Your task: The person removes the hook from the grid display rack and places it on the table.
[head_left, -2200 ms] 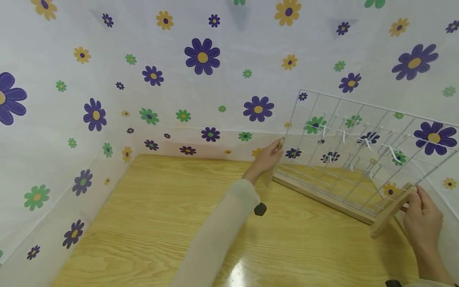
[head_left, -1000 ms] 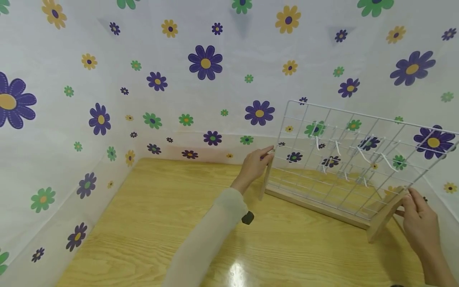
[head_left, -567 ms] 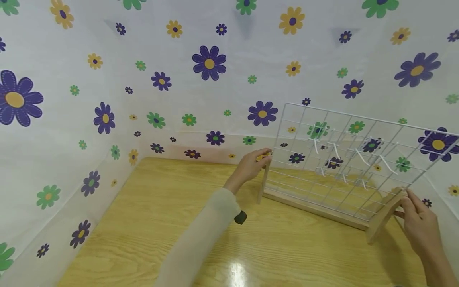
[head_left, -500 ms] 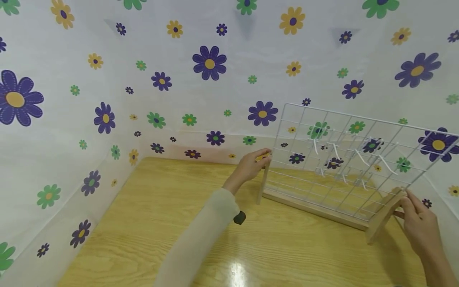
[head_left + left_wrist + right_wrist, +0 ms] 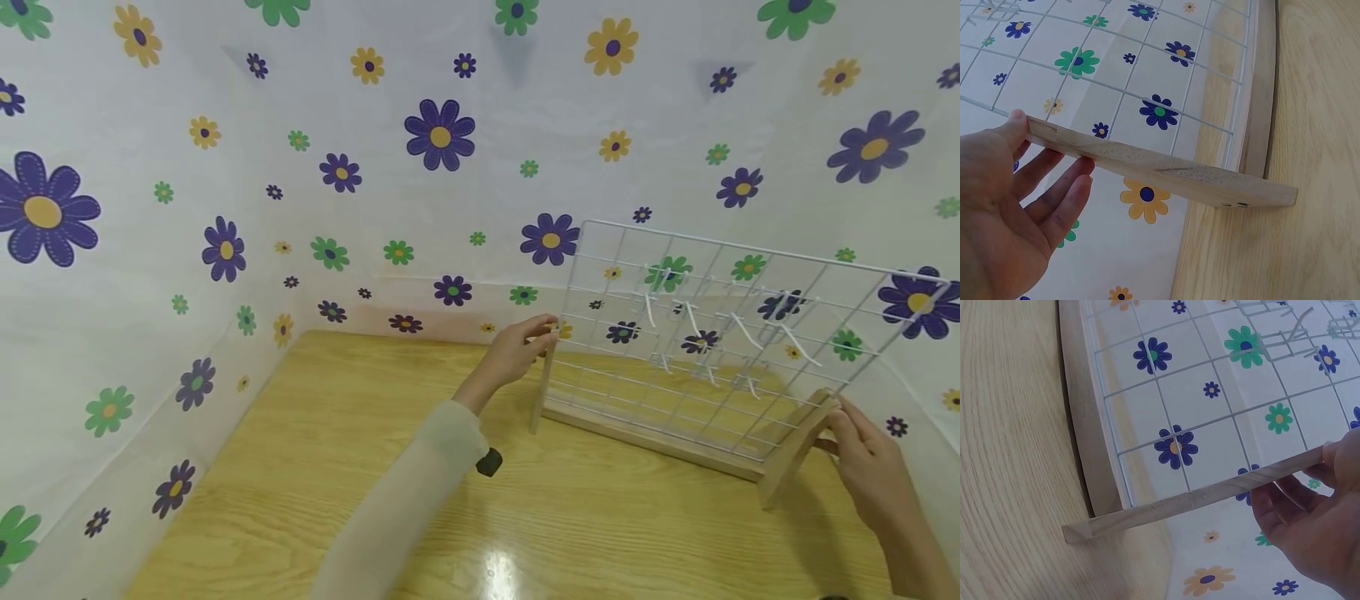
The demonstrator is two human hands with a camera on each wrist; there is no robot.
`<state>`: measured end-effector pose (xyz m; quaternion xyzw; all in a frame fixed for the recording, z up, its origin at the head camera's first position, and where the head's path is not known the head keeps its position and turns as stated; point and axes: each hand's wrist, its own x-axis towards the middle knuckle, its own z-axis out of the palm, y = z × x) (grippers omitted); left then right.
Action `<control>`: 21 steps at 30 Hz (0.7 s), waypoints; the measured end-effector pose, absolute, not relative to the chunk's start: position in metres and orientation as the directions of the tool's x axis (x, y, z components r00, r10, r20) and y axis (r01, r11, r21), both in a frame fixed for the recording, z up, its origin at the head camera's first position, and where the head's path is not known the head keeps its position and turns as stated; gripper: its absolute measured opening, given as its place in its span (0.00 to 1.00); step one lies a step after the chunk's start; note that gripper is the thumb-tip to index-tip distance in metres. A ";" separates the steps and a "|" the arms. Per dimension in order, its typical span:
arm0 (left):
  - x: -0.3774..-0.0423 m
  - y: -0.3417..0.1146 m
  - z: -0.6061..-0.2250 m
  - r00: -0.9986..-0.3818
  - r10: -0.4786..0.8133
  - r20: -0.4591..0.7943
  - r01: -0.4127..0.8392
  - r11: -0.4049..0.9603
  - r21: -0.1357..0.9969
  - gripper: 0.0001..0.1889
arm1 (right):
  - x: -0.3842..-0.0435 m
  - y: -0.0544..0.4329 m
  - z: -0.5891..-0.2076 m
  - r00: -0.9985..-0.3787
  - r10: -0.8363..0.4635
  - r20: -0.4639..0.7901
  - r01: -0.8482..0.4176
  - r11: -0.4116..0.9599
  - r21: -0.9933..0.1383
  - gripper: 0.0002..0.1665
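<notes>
A white wire grid rack stands upright on its wooden base bar [image 5: 651, 440], set at an angle on the right part of the table. Several white hooks [image 5: 799, 346] stick out from the grid. My left hand [image 5: 510, 358] holds the upper end of the left wooden side piece [image 5: 1147, 160], thumb on one edge and fingertips under the other. At the opposite end, my right hand [image 5: 870, 462] pinches the top of the right wooden side piece [image 5: 1210, 494] between thumb and fingers. In the left wrist view, two small metal fasteners [image 5: 1235, 205] show near that piece's foot.
The wood-grain table [image 5: 360, 450] runs to a white flower-printed sheet [image 5: 337, 108] that rises behind and along both sides. The rack stands near the right-hand sheet. A dark strap piece [image 5: 489, 462] shows at my left cuff.
The rack has slid left and a little nearer to me, with both hands keeping hold of its side pieces. The head view has shifted slightly.
</notes>
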<state>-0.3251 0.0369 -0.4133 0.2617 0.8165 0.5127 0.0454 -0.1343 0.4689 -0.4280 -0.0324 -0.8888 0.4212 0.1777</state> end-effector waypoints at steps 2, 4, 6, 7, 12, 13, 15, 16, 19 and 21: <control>-0.325 0.035 -0.413 -0.859 0.474 0.193 0.381 0.341 0.859 0.23 | -0.136 0.470 -0.427 -0.932 0.182 0.313 -0.143 0.609 -0.780 0.33; -0.324 0.033 -0.414 -0.861 0.473 0.190 0.381 0.350 0.856 0.24 | -0.138 0.471 -0.427 -0.932 0.151 0.330 -0.198 0.553 -0.809 0.33; -0.325 0.031 -0.415 -0.861 0.473 0.188 0.382 0.356 0.853 0.24 | -0.139 0.470 -0.426 -0.935 0.132 0.329 -0.214 0.531 -0.820 0.33; -0.325 0.029 -0.415 -0.862 0.472 0.187 0.381 0.358 0.853 0.25 | -0.139 0.470 -0.426 -0.938 0.126 0.323 -0.212 0.527 -0.823 0.34; -0.326 0.022 -0.417 -0.868 0.465 0.176 0.371 0.371 0.851 0.25 | -0.142 0.468 -0.426 -0.946 0.100 0.309 -0.225 0.484 -0.846 0.33; -0.325 0.021 -0.417 -0.870 0.462 0.172 0.368 0.375 0.851 0.26 | -0.143 0.468 -0.425 -0.947 0.093 0.307 -0.228 0.476 -0.849 0.32; -0.325 0.018 -0.417 -0.873 0.459 0.164 0.361 0.382 0.850 0.26 | -0.143 0.467 -0.426 -0.953 0.084 0.290 -0.217 0.478 -0.851 0.32; -0.324 0.016 -0.417 -0.874 0.458 0.161 0.358 0.385 0.850 0.26 | -0.143 0.466 -0.426 -0.955 0.080 0.286 -0.213 0.483 -0.849 0.32; -0.322 0.011 -0.417 -0.877 0.453 0.159 0.356 0.393 0.848 0.26 | -0.144 0.462 -0.426 -0.956 0.074 0.285 -0.198 0.555 -0.808 0.32; -0.322 0.008 -0.416 -0.880 0.447 0.162 0.359 0.401 0.843 0.26 | -0.146 0.460 -0.426 -0.952 0.066 0.299 -0.211 0.567 -0.796 0.32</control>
